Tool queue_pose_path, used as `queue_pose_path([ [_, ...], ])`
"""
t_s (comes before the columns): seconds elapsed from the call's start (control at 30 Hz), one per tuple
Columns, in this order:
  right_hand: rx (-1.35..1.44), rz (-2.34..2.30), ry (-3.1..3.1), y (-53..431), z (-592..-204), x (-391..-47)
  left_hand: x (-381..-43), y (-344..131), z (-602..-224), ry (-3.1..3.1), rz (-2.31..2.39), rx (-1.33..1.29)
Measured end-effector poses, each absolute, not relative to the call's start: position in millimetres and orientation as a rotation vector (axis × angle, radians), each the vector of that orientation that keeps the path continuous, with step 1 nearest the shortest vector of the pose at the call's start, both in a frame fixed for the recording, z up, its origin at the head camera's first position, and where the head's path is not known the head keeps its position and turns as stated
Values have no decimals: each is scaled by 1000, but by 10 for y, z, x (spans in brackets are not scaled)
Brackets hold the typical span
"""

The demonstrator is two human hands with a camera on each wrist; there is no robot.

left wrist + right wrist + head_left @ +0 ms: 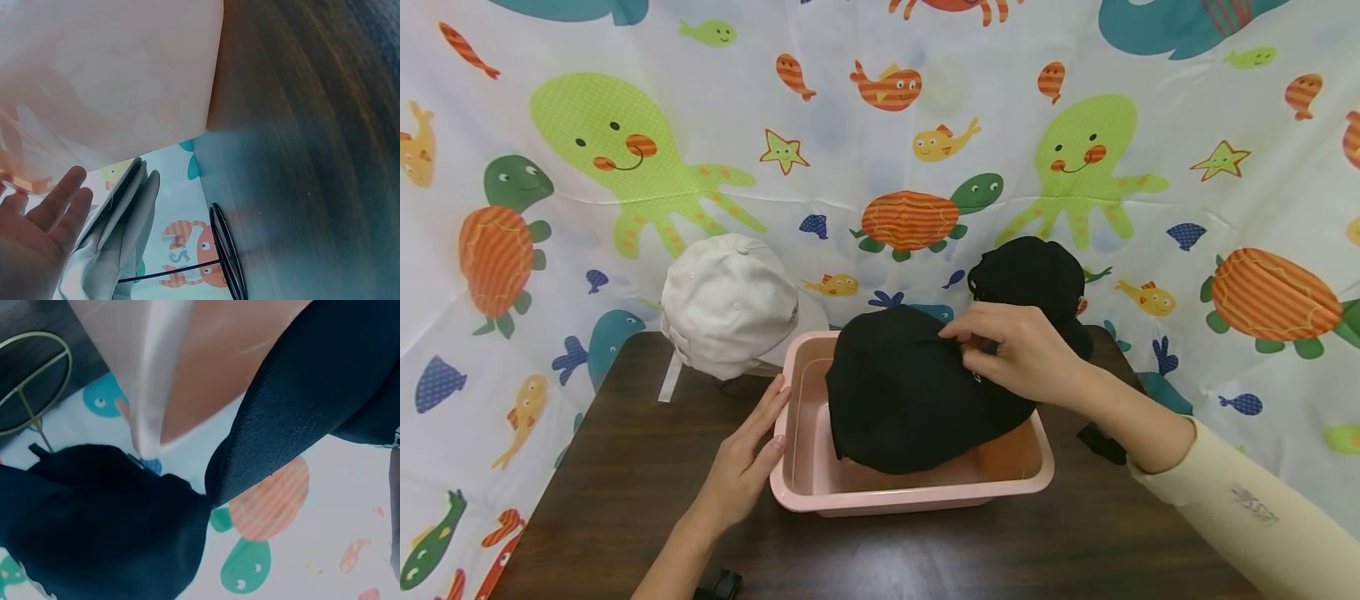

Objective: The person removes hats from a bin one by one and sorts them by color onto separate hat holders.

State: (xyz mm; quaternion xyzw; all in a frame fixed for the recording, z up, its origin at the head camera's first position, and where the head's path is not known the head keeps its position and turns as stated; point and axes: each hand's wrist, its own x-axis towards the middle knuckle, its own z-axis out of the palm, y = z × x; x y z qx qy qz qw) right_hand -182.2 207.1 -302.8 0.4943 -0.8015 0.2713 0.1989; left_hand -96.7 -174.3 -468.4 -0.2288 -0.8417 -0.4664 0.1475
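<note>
A black cap [910,392] is over the pink basin [917,500], partly inside its rim, and covers much of the inside. My right hand [1018,350] pinches the cap's upper right part between thumb and fingers. In the right wrist view the same cap [312,394] hangs beside the basin wall. On the basin's left rim rests my left hand [741,462], its fingers nearly straight against the outside. The left wrist view shows this hand [37,244] close to the basin's side [125,75].
A white cap [730,308] sits behind the basin at left, on a black wire stand [226,250]. At back right is another black cap [1030,275], near a gold-coloured wire stand [65,375]. A patterned curtain [850,167] hangs behind the dark table [625,500].
</note>
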Motion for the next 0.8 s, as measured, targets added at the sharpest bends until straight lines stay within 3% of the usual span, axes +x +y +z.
queue_pose_path([
  [0.8,1157,787,-2180,2454,-2530,-1945,-972,-1763,-4693,-2417,-1346,-683],
])
